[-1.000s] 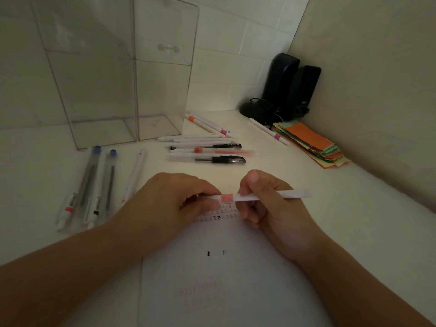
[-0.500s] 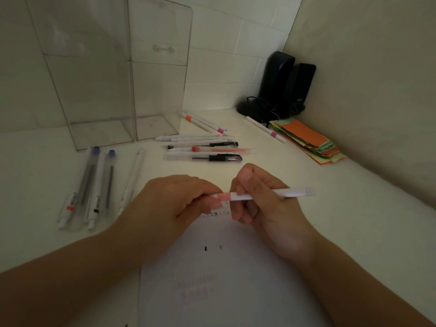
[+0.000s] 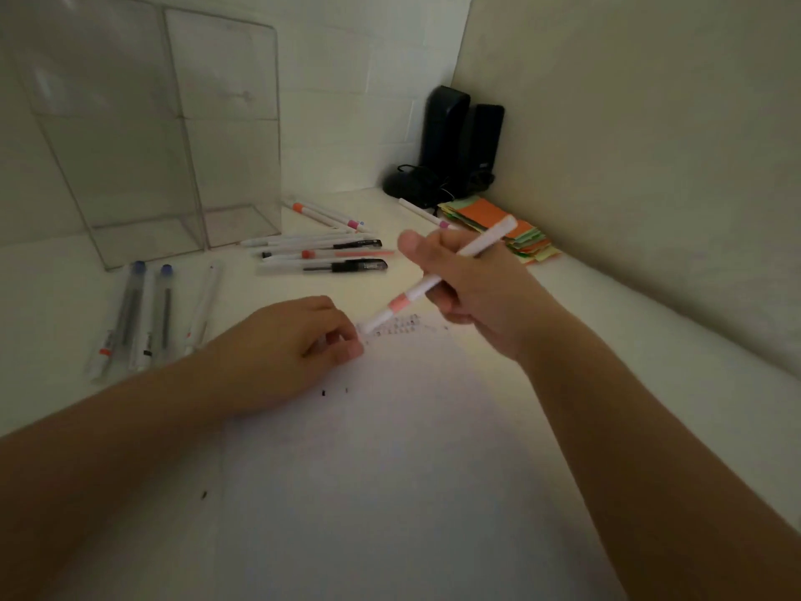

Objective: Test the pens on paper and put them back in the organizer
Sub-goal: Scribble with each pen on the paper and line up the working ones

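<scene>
My right hand (image 3: 472, 288) grips a white pen with a pink band (image 3: 492, 237), tilted, its lower end just above scribbles at the top of the white paper (image 3: 390, 470). My left hand (image 3: 281, 340) rests on the paper's top left corner, fingers curled and thumb against fingertips. Whether it holds a cap is hidden. The clear acrylic organizer (image 3: 143, 167) stands at the back left. Several pens (image 3: 329, 255) lie in front of it, and others (image 3: 143, 310) lie to the left of the paper.
Two black speakers (image 3: 459, 141) with cables stand in the back corner. A stack of coloured paper notes (image 3: 490, 219) lies by the right wall, a white pen (image 3: 422, 212) beside it. More pens (image 3: 325, 214) lie near the organizer's right side.
My hands have come apart. The right hand lifted the pen up and to the right and tilted it. The left hand dropped onto the paper.
</scene>
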The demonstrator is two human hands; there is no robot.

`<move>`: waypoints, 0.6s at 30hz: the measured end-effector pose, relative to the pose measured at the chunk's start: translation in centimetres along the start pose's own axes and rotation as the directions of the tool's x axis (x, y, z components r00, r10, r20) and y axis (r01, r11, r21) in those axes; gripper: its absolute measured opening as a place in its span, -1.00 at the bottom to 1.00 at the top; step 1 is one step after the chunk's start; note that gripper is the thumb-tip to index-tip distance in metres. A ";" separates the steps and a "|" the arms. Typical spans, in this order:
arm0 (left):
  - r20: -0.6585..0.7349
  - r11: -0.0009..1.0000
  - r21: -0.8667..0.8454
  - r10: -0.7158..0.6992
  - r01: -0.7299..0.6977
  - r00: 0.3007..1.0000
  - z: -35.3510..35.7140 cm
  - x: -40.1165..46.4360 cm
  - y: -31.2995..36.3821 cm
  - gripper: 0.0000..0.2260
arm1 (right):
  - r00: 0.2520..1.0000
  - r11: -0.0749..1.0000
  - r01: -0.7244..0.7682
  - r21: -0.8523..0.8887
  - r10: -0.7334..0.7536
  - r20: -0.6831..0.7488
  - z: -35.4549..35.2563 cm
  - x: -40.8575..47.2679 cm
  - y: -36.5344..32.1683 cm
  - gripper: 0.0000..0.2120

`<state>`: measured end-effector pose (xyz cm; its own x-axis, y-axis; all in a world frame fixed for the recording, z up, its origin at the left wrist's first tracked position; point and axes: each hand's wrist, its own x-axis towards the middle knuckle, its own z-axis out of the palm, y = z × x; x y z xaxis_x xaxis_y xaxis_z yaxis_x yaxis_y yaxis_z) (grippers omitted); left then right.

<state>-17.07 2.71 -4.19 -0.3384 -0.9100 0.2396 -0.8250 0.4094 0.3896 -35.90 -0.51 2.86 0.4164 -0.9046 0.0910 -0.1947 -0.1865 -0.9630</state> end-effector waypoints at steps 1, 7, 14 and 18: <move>0.031 0.999 0.040 -0.026 0.024 0.999 -0.3 0.3 0.3 -0.82 | 0.999 0.998 0.032 -0.051 -0.033 -0.021 -0.9 -0.9 -0.8 -0.67; -0.055 0.939 0.339 0.081 -0.058 0.995 -1.8 0.9 6.7 -0.68 | 0.971 0.972 0.195 -0.130 -0.210 -0.113 -9.1 -13.9 -2.4 -0.81; 0.080 0.774 -0.289 0.606 -0.563 0.791 3.8 -1.5 23.6 -0.79 | 0.785 0.978 -0.177 -0.111 0.072 -0.615 -14.5 -33.7 3.4 -0.68; 0.192 0.656 -0.414 0.741 -0.631 0.644 9.0 -1.9 29.4 -0.85 | 0.650 0.892 -0.447 -0.058 0.280 -0.707 -15.6 -40.5 8.7 -0.75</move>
<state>-44.74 15.86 -1.22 -0.9157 -0.2955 0.2724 -0.1405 0.8703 0.4720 -68.36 28.51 -5.25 -0.4116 -0.9109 -0.0307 -0.4120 0.2160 -0.8852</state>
